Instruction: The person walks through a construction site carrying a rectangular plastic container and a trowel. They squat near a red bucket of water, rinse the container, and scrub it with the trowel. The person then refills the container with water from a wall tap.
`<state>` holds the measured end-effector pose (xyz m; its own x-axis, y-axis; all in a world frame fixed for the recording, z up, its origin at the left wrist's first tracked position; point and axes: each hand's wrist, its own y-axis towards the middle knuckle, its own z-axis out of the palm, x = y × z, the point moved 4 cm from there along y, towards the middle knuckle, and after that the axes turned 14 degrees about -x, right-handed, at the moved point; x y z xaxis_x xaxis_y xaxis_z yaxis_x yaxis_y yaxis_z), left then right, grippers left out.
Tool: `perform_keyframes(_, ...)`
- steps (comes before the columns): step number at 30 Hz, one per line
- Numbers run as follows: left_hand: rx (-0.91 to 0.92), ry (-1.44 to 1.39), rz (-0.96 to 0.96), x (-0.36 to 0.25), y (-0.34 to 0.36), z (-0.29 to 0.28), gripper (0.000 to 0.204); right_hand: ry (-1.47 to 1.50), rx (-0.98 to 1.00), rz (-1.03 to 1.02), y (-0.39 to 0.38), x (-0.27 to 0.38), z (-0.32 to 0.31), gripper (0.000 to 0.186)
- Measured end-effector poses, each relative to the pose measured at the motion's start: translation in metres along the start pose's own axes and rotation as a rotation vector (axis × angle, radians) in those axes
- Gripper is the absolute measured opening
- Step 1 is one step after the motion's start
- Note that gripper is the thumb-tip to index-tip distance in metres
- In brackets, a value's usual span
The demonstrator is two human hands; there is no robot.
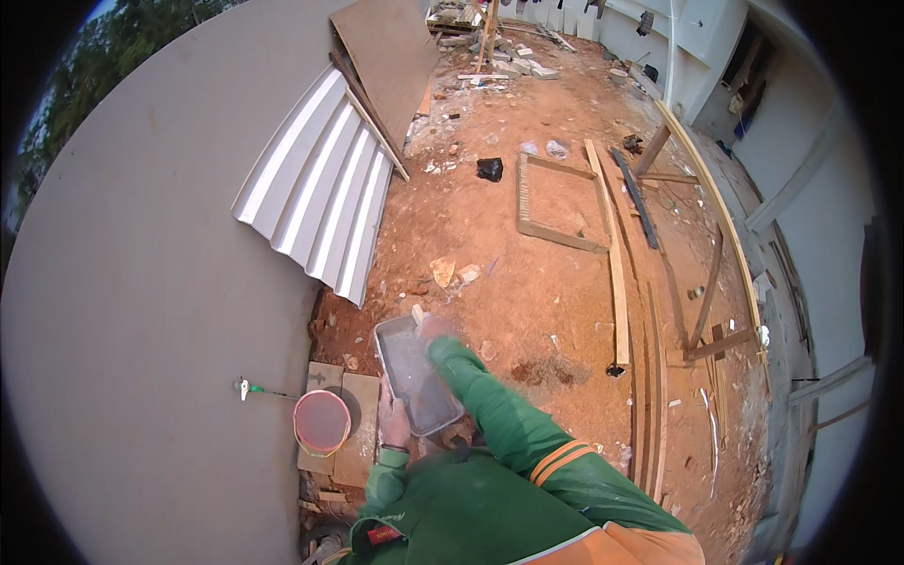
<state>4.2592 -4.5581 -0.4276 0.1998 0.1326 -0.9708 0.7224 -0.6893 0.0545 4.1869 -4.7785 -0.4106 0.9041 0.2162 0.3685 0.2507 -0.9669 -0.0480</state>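
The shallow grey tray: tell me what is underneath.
Directly beneath the tray, nothing can be seen: its body covers that spot. Around it, reddish soil shows beyond the far end, and the left hand is at its left side.

Before me I have a shallow, grey, rectangular tray (414, 372) with rounded corners, open side up, its far end angled left.

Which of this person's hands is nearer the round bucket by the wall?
Left. The left hand is just right of the bucket, at the left side of the tray; the right hand is farther off, by its far end.
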Motion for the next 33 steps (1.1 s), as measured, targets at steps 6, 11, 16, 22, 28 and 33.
perform_keyframes(6,0.143,-0.170,-0.176,0.011,0.008,-0.008,0.060,0.132,0.026,-0.224,-0.031,0.051,-0.014,0.032)
perform_keyframes(11,0.093,-0.204,-0.163,0.030,0.010,-0.017,0.054,0.100,-0.082,-0.496,-0.051,0.069,-0.008,0.033)
perform_keyframes(16,0.159,-0.270,-0.209,0.004,0.020,-0.022,0.055,-0.037,0.253,-0.340,-0.065,0.039,0.041,0.030)
perform_keyframes(22,0.201,-0.425,-0.338,0.043,0.029,-0.026,0.057,-0.055,0.219,-0.499,-0.100,0.066,-0.036,0.028)
perform_keyframes(28,0.300,-0.395,-0.251,0.021,0.030,-0.005,0.058,-0.019,0.047,-0.340,-0.034,0.044,-0.021,0.029)
perform_keyframes(33,0.350,-0.466,-0.306,-0.008,0.031,-0.001,0.058,-0.026,0.057,-0.374,-0.041,0.053,-0.054,0.027)
